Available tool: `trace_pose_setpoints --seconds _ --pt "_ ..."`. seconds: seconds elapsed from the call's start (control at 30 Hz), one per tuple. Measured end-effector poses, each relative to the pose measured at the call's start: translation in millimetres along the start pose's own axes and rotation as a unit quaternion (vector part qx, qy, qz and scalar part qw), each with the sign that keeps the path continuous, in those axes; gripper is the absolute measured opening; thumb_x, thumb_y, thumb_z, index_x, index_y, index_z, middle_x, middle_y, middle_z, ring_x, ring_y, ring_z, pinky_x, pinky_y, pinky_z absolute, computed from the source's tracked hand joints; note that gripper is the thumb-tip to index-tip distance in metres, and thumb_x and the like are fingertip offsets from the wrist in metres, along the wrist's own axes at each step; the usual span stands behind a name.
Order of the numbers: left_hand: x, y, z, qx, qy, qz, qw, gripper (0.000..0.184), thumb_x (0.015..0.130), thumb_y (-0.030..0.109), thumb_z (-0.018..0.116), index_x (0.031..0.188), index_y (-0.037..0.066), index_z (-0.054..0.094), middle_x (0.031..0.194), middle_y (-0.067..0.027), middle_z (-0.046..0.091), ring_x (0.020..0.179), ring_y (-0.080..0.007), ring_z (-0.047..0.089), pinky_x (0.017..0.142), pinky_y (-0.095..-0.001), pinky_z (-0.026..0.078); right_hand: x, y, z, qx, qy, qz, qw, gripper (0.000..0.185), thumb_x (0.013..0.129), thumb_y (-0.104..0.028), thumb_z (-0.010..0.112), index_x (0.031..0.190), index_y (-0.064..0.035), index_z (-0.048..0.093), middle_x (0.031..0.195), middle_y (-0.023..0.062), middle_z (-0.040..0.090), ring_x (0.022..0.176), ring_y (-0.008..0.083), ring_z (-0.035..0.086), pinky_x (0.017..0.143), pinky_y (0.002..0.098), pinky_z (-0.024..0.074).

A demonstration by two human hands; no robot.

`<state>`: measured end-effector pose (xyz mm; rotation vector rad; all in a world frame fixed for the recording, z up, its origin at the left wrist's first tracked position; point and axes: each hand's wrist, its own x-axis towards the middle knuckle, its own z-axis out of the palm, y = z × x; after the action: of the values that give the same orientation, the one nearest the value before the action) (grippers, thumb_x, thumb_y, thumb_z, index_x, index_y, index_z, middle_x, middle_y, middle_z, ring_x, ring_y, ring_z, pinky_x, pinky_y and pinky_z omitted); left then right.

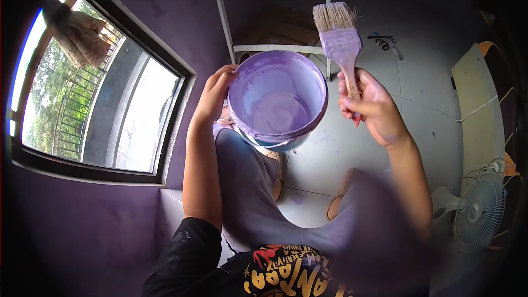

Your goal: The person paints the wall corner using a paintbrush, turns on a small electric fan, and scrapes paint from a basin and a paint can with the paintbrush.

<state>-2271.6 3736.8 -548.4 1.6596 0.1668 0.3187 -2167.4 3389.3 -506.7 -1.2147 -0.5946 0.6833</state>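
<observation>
A round bucket (280,107) smeared with purple paint is tilted so that its inside shows, with some paint at the bottom. My left hand (219,91) grips its rim on the left side, fingers wrapped over the edge. To the right of the bucket, my right hand (371,104) is closed round the handle of a wide paintbrush (341,44). The brush points up, its bristles pale at the tips and its ferrule coated in purple paint. Brush and bucket are apart.
A window (99,88) with a dark frame is at the left in a purple wall. A white metal frame (275,48) stands behind the bucket. Small tools (388,41) lie on the tiled floor (423,77). A fan (478,212) and a pale board (478,115) are at the right.
</observation>
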Motion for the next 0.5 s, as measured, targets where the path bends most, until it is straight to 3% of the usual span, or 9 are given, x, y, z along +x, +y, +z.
trace_pose_setpoints --seconds 0.13,0.17,0.3,0.4,0.5 --pt "-0.6 7.8 14.3 0.212 0.086 0.101 0.968 0.032 0.093 0.02 0.052 0.103 -0.007 0.064 0.107 -0.0123 0.064 0.092 -0.0196 0.06 0.083 -0.029 0.046 5.6 11.6 -15.9 -0.165 0.136 -0.002 0.977 0.017 0.09 -0.013 0.058 0.104 -0.0019 0.057 0.082 0.0018 0.055 0.069 0.0083 0.049 0.058 0.0247 0.0398" --pt "-3.4 17.3 24.4 0.246 0.123 0.107 0.955 0.029 0.09 0.019 0.057 0.095 -0.008 0.064 0.102 -0.0155 0.063 0.089 -0.0238 0.062 0.08 -0.0309 0.047 5.3 10.3 -15.3 -0.224 0.16 0.002 0.961 0.016 0.091 -0.014 0.057 0.099 -0.001 0.057 0.077 0.0021 0.054 0.066 0.0086 0.048 0.058 0.0257 0.0397" --pt "-4.1 19.1 30.3 0.317 0.162 0.144 0.923 0.029 0.088 0.02 0.06 0.092 -0.008 0.063 0.099 -0.0172 0.063 0.088 -0.0284 0.063 0.079 -0.0342 0.048 7.1 21.2 -6.3 -0.332 0.178 -0.029 0.926 0.023 0.093 -0.019 0.058 0.087 0.0025 0.058 0.061 0.0053 0.051 0.056 0.0107 0.046 0.054 0.0305 0.0395" --pt "-4.6 21.2 36.4 0.334 0.175 0.122 0.918 0.029 0.088 0.02 0.06 0.092 -0.008 0.064 0.098 -0.0178 0.063 0.087 -0.0288 0.064 0.079 -0.0348 0.049 6.6 25.2 4.9 -0.426 0.12 -0.04 0.896 0.025 0.092 -0.022 0.063 0.09 0.0029 0.06 0.066 0.0163 0.062 0.054 0.0265 0.058 0.055 0.0375 0.0437" --pt "-7.5 18.5 52.3 0.331 0.157 0.156 0.918 0.028 0.088 0.019 0.059 0.094 -0.008 0.064 0.097 -0.0185 0.063 0.087 -0.031 0.064 0.079 -0.0364 0.049 7.3 31.4 14.8 -0.469 0.119 -0.036 0.875 0.024 0.093 -0.021 0.063 0.087 0.0023 0.061 0.071 0.02 0.065 0.063 0.038 0.063 0.059 0.0423 0.0486"
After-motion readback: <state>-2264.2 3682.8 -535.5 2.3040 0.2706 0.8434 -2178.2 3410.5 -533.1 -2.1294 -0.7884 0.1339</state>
